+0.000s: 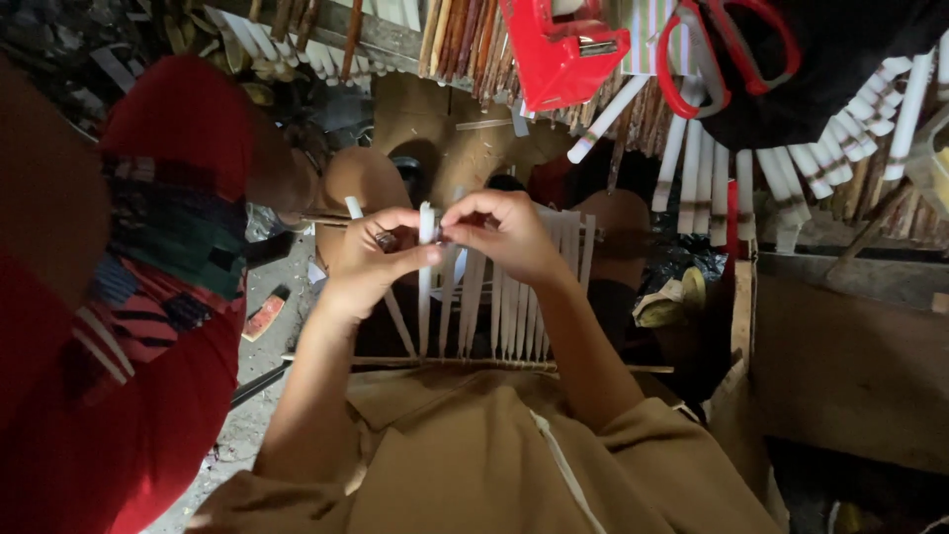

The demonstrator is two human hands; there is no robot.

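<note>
As the only view was the head camera looking straight down, everything below came from it.

Left hand (371,259) and right hand (509,235) met at chest height, fingertips almost touching. Both pinched the top of one white strip (426,287). Left fingers (413,255) were closed narrow on its left side; right fingers (457,229) were curled tight on its right side.

The strip's long axis ran near vertical in frame, from the pinch point down toward the body. Its lower end reached a thin horizontal stick (465,365) lying across the lap. Neither hand was clearly nearer; both were on the strip.

A row of similar white strips (514,297) stood side by side just right of the held one, same axis, lower ends at the stick.

Packages and signs: no readable label. A red boxy plastic object (563,49) sat at top centre. Red-handled scissors (727,54) lay top right on dark cloth. More white sticks (712,178) fanned out below them. A second person in a red patterned garment (158,297) filled the left edge.
</note>
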